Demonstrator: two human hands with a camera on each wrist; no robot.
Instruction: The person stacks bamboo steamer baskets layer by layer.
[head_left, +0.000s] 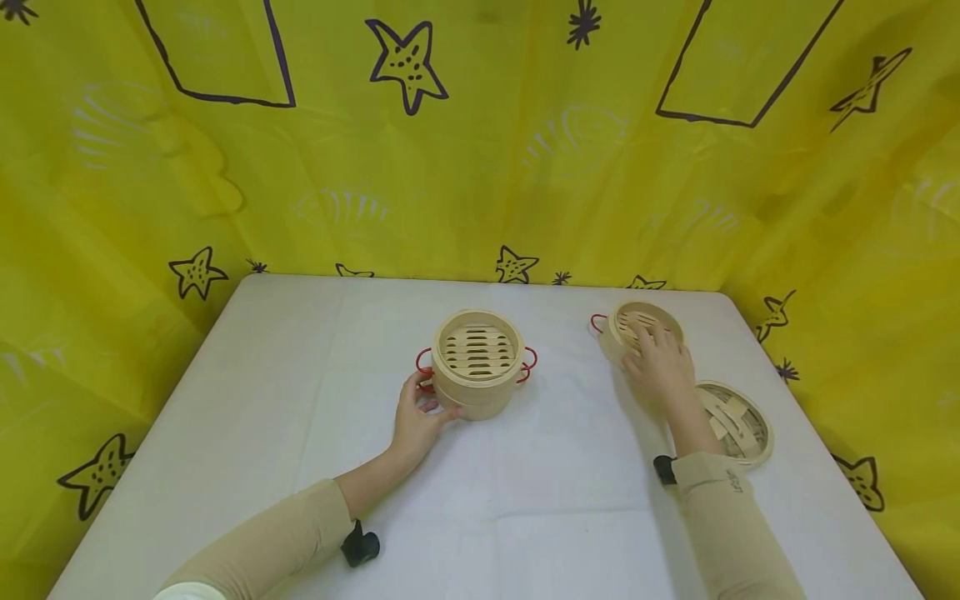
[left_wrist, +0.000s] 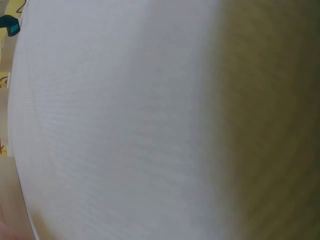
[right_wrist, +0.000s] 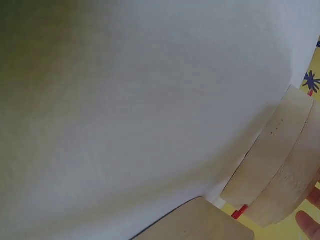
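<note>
Two stacked bamboo steamer baskets [head_left: 480,367] with red handles stand in the middle of the table, slatted floor showing. At their near left side my left hand [head_left: 420,421] holds the stack, thumb along the front wall and fingers by the left handles. Farther right sits another steamer basket [head_left: 618,337] with red handles. My right hand [head_left: 663,367] reaches over its near rim with fingers extended above the slats. In the right wrist view the thumb [right_wrist: 309,225] and a fingertip show a gap just above that basket's wall [right_wrist: 275,150].
A round woven bamboo lid [head_left: 738,425] lies at the right, partly behind my right forearm. White cloth covers the table [head_left: 540,533]. A yellow curtain [head_left: 480,167] with starfish drawings hangs along the back and sides. Black wrist cameras [head_left: 360,546] sit under both sleeves.
</note>
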